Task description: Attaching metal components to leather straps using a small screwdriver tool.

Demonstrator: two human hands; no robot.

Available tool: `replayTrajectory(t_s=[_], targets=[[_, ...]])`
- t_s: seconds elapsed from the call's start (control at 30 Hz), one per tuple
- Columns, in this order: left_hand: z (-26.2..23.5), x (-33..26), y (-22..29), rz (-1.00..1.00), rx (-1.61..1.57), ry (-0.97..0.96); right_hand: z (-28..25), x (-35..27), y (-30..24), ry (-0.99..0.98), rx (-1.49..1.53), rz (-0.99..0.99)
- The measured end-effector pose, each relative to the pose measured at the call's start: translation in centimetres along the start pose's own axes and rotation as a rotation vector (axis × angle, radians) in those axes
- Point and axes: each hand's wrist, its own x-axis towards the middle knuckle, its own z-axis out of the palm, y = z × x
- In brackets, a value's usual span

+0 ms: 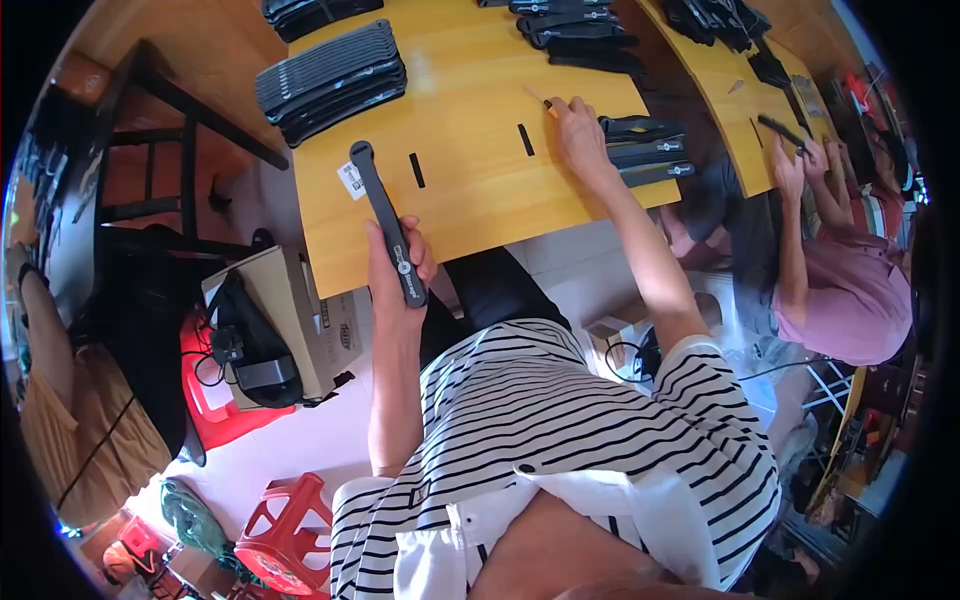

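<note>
On the yellow wooden table, a black strap stack lies at its left side and more black straps at its right edge. Above its near edge, the left hand clasps a black strap. Toward its right, the right hand curls over a slim tool; I cannot tell if it grips.

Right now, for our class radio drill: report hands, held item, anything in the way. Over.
Left hand gripping black strap, partly over the table. Right hand pinching slim tool, mostly hidden. Strap pile beside right wrist; nothing visibly blocking.
</note>
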Motion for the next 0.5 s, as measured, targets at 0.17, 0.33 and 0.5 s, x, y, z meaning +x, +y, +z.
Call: replayTrajectory(t_s=[0.17,0.33,0.5], targets=[[1.1,-0.6,-0.5,0.023,-0.072,0.124,-1.3,-1.4,-1.1,0.094,0.903,0.192],[2.8,-0.3,-0.1,-0.002,0.044,0.110,-6.6,-8.1,-5.7,-0.378,1.677,0.290],[2.8,0.2,-0.7,0.048,0.059,0.019,-9.7,-11.3,-10.9,-0.301,1.589,0.091]])
